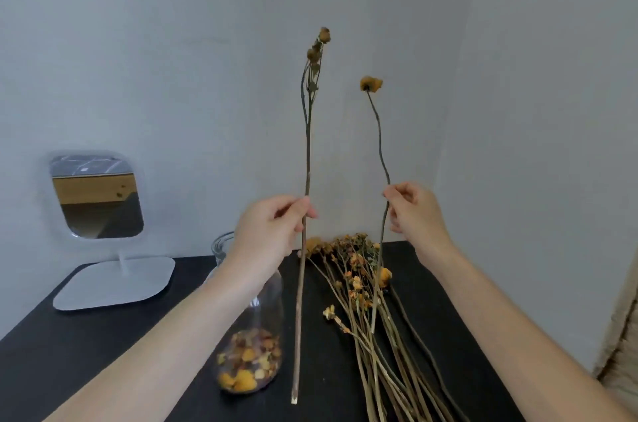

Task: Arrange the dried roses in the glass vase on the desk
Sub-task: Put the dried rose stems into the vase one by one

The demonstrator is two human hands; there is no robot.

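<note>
My left hand [272, 224] pinches a long dried rose stem [306, 159] upright; brown buds top it. My right hand [414, 209] pinches a thinner, shorter stem [380, 145] with one orange dried bloom [371, 83]. Both stems hang above the black desk [103, 345]. The glass vase [253, 338] stands behind my left forearm, which hides part of it; dried petals fill its bottom. A bundle of several dried roses [366, 297] lies on the desk to the right of the vase.
A white-framed mirror [96, 197] on a flat white base [114, 283] stands at the back left of the desk. Grey walls meet in a corner behind. A beige fabric edge [621, 335] shows at the far right.
</note>
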